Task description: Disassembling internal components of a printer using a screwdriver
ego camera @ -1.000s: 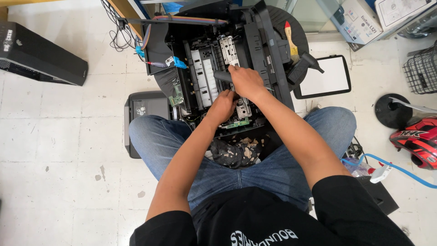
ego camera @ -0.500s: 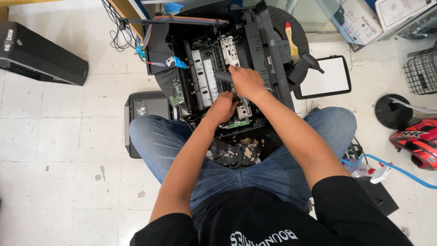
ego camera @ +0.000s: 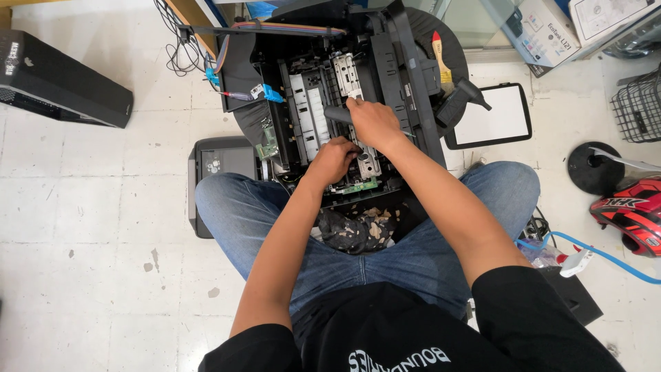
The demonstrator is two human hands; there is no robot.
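An opened black printer (ego camera: pixel 406 76) lies between my knees with its inner rollers and metal parts bare. My right hand (ego camera: pixel 372 122) is closed around a dark cylindrical tool handle (ego camera: pixel 336 113) that points left over the mechanism. Just below it, my left hand (ego camera: pixel 334 160) reaches into the printer's near end, fingers curled against a small metal part beside a green circuit board (ego camera: pixel 358 186). What the left fingers grip is hidden.
A stained dark cloth (ego camera: pixel 358 229) lies between my thighs. A grey scanner lid (ego camera: pixel 217 165) sits by my left knee, a black box (ego camera: pixel 62 86) far left, a white-screened panel (ego camera: pixel 492 117) to the right, a red helmet (ego camera: pixel 630 210) and wire basket (ego camera: pixel 637 103) far right.
Both hands stay in nearly the same spot inside the printer; only slight shifts of the fingers show.
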